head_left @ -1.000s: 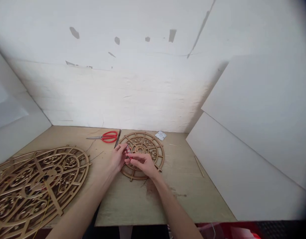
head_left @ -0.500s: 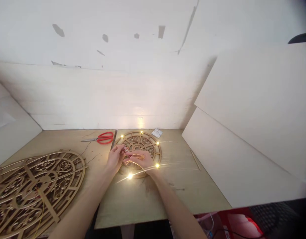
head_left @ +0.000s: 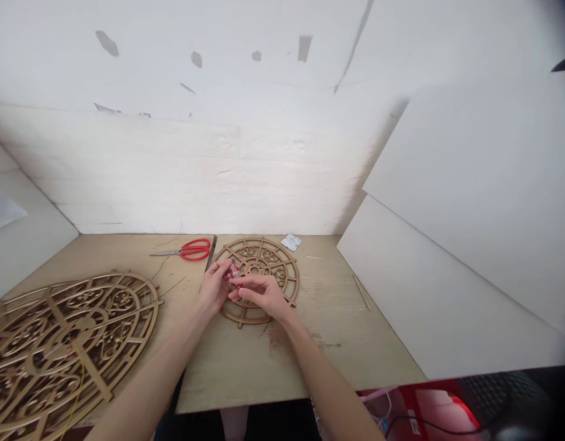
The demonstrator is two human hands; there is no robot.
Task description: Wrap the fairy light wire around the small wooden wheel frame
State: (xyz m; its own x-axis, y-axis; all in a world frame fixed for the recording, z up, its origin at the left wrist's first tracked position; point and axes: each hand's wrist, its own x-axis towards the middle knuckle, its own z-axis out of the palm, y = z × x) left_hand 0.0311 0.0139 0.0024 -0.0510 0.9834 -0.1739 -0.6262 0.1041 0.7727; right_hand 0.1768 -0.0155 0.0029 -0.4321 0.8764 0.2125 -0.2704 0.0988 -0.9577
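My left hand (head_left: 217, 284) is closed, pinching the upper end of a slim red-and-white printed cylinder that looks like a battery (head_left: 235, 270). At its lower end, the closed fingers of my right hand (head_left: 263, 292) grip the same piece. Both hands are over a small round openwork wheel (head_left: 289, 288), tan-gold with scroll patterns and a ring of short studs. The bulbs around its rim are unlit. My fingers hide part of the wheel and of the battery, and any wires joined to it.
Larger openwork wheels (head_left: 140, 349) lie stacked at the left, with thin wires on them. Red-handled scissors (head_left: 195, 250) lie at the back, beside a small white packet (head_left: 291, 242) behind the wheel. A thin stick (head_left: 361, 292) lies near the white panel (head_left: 393, 294) on the right.
The bulbs on the small wheel were glowing warm yellow and are now off. My hands stay in nearly the same place, with the battery showing more plainly between them. The camera view has shifted slightly.
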